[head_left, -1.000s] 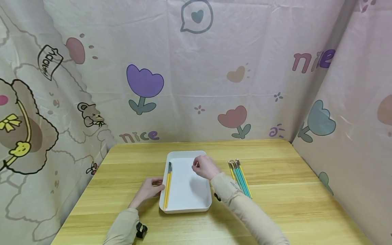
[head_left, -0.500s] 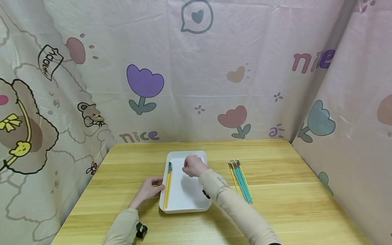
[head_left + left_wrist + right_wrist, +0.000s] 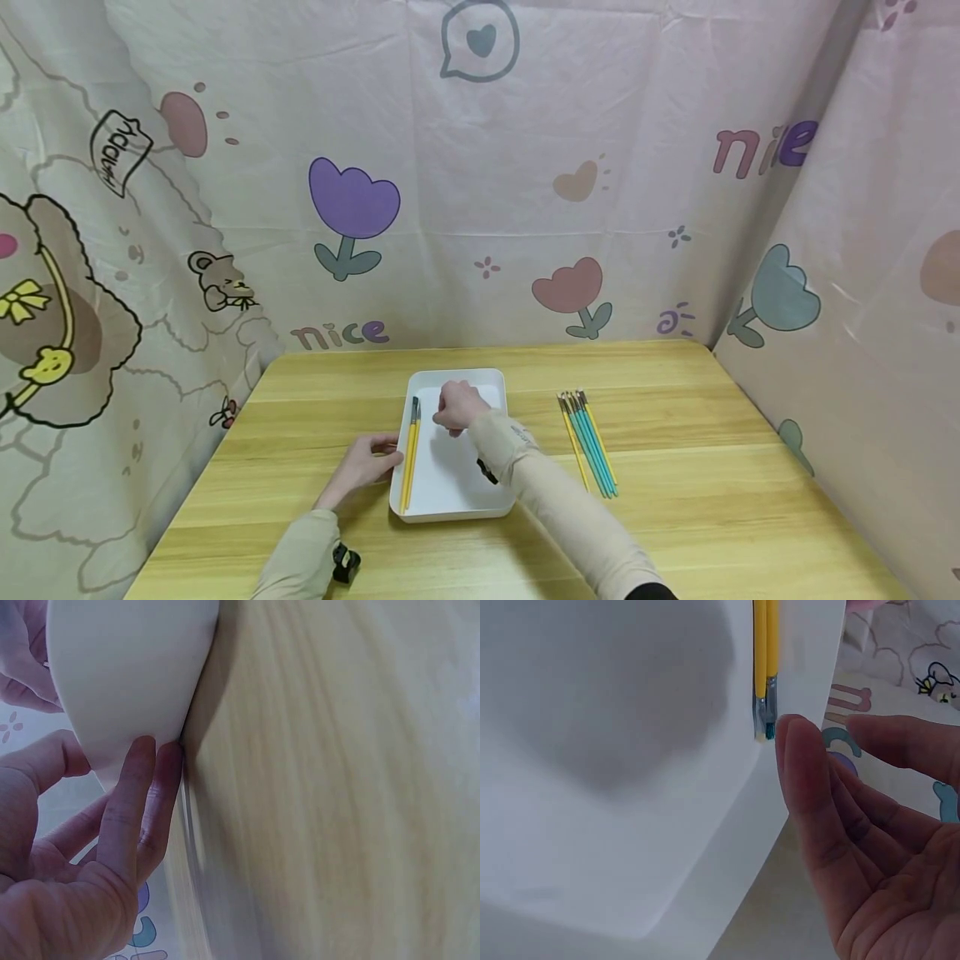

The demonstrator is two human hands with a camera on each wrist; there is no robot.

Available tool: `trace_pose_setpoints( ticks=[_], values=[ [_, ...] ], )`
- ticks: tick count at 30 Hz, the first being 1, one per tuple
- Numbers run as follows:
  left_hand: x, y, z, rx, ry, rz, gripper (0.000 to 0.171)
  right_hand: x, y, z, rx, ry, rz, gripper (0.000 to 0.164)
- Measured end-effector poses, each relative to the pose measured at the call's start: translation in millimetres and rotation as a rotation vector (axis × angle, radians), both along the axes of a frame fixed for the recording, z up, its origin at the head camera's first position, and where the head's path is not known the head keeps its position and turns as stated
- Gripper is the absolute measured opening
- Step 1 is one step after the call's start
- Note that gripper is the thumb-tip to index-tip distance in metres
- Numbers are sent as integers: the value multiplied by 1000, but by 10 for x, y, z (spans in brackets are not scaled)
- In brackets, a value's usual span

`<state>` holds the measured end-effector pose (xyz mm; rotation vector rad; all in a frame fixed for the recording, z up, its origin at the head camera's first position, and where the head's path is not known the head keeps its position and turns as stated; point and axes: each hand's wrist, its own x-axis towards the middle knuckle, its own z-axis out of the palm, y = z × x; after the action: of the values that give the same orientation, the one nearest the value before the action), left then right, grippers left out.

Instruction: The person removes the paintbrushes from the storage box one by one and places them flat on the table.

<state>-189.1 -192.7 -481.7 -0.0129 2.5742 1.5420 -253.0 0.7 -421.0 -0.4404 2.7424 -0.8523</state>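
Observation:
A shallow white tray [image 3: 459,500] sits on the table. Two paintbrushes with yellow handles [image 3: 410,467] lie side by side along its left wall, bristles toward the far end. My left hand [image 3: 365,463] is at the tray's left side; in the left wrist view its fingertips [image 3: 142,750] touch the outer wall and rim. Over the tray, to the right of the brushes, hovers my right hand [image 3: 460,407]. The right wrist view shows a gap between its thumb and bent fingers [image 3: 802,765], with nothing held, close to the bristle ends of the brushes.
Right of the tray, several paintbrushes with teal and yellow handles [image 3: 592,446] lie in a bunch on the wooden table [image 3: 675,500]. Patterned cloth [image 3: 450,208] hangs behind the table and at both sides.
My right hand has moved left across the tray toward the two yellow brushes. The left hand stays at the tray's side, and the brushes in the tray have not moved.

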Motion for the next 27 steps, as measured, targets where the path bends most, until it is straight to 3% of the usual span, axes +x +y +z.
trace_pose_setpoints(
  ticks=[7,19,27],
  values=[
    [-7,0,-4,6,3,-5,39,-49,-131,-90,-35,-92,-40,14],
    [10,4,5,35,-13,-3,39,-139,-297,-304,-33,-167,-67,21],
    [5,-8,16,29,-4,-35,40,-151,-352,-406,-45,-178,-82,21]
  ],
)
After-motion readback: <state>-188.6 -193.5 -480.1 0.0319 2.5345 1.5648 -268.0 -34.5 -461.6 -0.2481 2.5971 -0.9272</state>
